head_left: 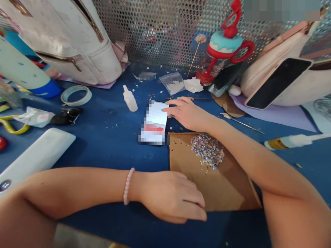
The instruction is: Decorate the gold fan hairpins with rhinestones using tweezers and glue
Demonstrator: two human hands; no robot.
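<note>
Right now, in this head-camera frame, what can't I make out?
Head view, white card: its print is pixelated out, beside the right hand.
Head view, top right corner strip: blurred over.
Head view, left hand: its own back hides the palm, so any grip on the brown sheet is unclear.
Head view, sparkly pile: pieces too small to tell apart.

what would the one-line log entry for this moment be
left hand: resting at cardboard edge | right hand: touching white card | glitter pile: on cardboard
</note>
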